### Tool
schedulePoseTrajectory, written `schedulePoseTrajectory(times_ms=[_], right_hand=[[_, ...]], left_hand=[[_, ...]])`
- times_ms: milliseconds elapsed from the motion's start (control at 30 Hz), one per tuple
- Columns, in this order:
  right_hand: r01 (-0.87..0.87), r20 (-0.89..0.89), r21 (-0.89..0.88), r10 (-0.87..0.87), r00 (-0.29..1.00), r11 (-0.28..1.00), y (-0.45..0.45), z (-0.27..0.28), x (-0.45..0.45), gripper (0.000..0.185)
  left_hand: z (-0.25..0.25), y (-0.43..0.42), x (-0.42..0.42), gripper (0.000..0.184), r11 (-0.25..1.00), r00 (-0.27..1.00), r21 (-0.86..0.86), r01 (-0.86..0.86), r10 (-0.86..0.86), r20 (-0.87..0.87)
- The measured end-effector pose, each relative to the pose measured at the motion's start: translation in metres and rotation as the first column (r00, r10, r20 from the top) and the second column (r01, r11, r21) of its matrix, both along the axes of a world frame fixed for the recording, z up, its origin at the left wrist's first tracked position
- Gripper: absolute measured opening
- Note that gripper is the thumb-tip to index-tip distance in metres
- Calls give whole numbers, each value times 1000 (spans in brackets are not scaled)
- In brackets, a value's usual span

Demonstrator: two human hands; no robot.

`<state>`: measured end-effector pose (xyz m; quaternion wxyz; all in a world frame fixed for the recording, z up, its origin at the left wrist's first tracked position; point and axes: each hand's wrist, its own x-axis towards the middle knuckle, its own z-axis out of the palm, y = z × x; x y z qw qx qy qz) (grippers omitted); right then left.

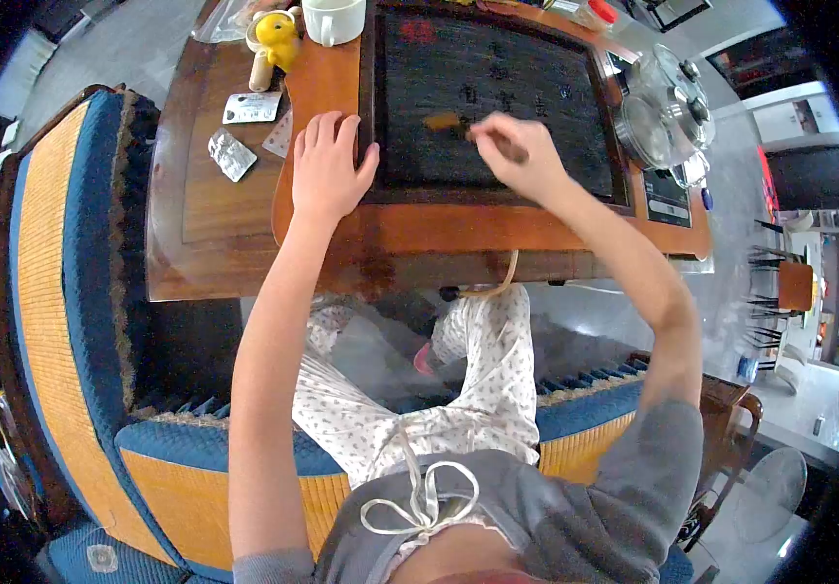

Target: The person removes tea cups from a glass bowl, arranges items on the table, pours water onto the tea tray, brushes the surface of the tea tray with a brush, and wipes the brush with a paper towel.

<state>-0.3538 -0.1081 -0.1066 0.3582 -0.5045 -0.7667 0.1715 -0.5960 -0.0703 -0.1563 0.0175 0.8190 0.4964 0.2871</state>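
Observation:
My right hand (520,154) is closed around the dark handle of a small brush. The brush's tan bristle head (444,121) points left over the black slab of a tea tray (419,156); whether the bristles touch it I cannot tell. Characters are engraved on the slab, and a red mark sits in its far left corner. On the tray's brown wooden border, my left hand (332,164) lies flat with its fingers stretched out, holding nothing.
Left of the tray are a yellow duck figure (278,39), a white mug (334,19), a white packet (251,108) and a crumpled silver packet (231,155). Glass pots (648,131) with lids stand on the right. A red-lidded jar (596,14) is behind.

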Motion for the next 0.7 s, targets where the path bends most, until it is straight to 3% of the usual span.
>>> schedulePoseTrajectory(times_ms=[100, 133, 233, 300, 433, 533, 633, 700], right_hand=[[-5, 8, -134, 6, 1000, 991, -39, 22, -2, 7], [67, -19, -356, -79, 997, 932, -45, 37, -5, 10], [26, -251, -273, -97, 963, 962, -14, 44, 3, 12], [71, -201, -21, -74, 977, 997, 40, 36, 14, 19], [257, 61, 204, -274, 960, 945, 143, -8, 33, 30], [289, 112, 250, -324, 939, 924, 157, -23, 36, 26], [221, 79, 107, -230, 970, 969, 119, -22, 35, 21], [118, 42, 144, -125, 991, 983, 72, -12, 27, 11]], left_hand=[[-1, 0, 0, 39, 1000, 1000, 0, -3, 3, -9], [-1, 0, 1, 39, 1000, 1000, 0, -3, 3, -9], [-1, 0, 0, 39, 1000, 1000, 0, -9, 9, -12], [-1, 0, 0, 39, 1000, 1000, 2, -8, 8, -17], [-1, 1, 0, 40, 1000, 1000, -13, 2, -2, -18], [0, 2, 0, 39, 1000, 1000, -10, -3, 3, -20], [-1, -2, 0, 38, 1000, 999, -7, -11, 11, -33], [1, 0, 0, 39, 1000, 999, -21, -13, 12, -50]])
